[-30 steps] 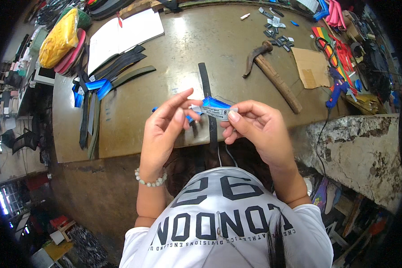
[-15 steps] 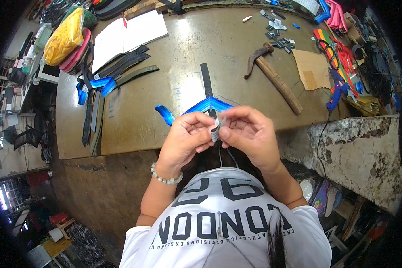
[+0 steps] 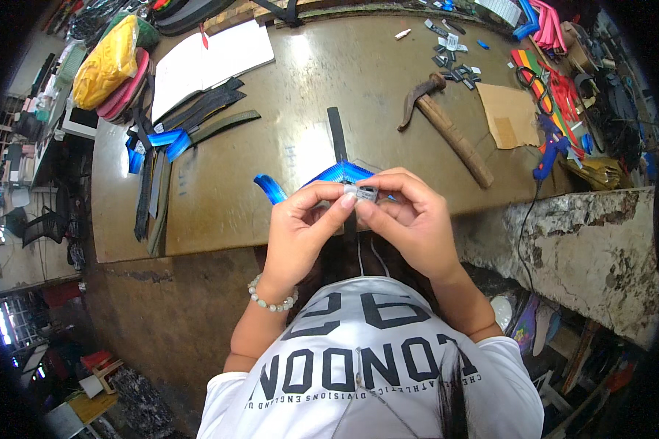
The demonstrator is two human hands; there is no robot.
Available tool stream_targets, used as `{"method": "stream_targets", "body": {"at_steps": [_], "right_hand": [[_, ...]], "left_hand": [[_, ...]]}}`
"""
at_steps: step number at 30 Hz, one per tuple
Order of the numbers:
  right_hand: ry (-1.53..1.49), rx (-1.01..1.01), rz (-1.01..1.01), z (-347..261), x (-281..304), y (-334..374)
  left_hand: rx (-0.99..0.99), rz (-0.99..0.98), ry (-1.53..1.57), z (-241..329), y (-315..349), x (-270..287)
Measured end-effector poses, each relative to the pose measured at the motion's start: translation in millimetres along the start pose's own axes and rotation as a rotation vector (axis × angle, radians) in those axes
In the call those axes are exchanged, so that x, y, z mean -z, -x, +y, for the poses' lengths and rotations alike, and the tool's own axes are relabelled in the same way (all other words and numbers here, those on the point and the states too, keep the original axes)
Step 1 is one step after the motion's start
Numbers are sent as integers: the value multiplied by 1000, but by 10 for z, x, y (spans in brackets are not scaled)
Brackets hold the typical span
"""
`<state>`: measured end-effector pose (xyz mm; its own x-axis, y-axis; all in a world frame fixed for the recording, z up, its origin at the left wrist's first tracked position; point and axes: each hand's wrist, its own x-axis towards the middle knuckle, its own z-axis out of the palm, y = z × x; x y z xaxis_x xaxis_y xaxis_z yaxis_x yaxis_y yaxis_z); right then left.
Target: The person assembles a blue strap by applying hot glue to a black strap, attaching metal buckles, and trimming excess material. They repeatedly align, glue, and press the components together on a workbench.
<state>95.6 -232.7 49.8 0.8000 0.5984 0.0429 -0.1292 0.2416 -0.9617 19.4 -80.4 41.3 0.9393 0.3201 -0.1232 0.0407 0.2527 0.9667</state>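
Note:
Pinched between the thumbs and forefingers of both hands is a small grey-and-black label [image 3: 367,193], held over the table's near edge. My left hand [image 3: 305,223] grips its left end and my right hand [image 3: 410,216] its right end. Behind my fingertips lies a shiny blue ribbed strap [image 3: 338,172], bent to a peak and partly hidden by the hands. Its loose end [image 3: 270,188] curls up on the left. A narrow black strap [image 3: 336,133] crosses under the peak and points away from me.
On the right lie a wooden-handled hammer [image 3: 454,132], a cardboard piece [image 3: 507,117] and a blue glue gun [image 3: 552,148]. Several small labels [image 3: 458,72] are scattered at the far right. An open notebook [image 3: 216,62] and a bundle of dark straps [image 3: 152,190] are on the left.
My hands have risen slightly away from me. The label, folded and on edge before, now lies flatter, its face turned up between my fingertips.

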Motion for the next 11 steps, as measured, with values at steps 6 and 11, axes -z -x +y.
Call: {"method": "stream_targets", "body": {"at_steps": [6, 11], "right_hand": [[-108, -109, -39, 29, 96, -48], [-161, -167, -91, 76, 129, -46]], "left_hand": [[-189, 85, -195, 38, 20, -26], [-215, 93, -241, 13, 15, 4]]}}
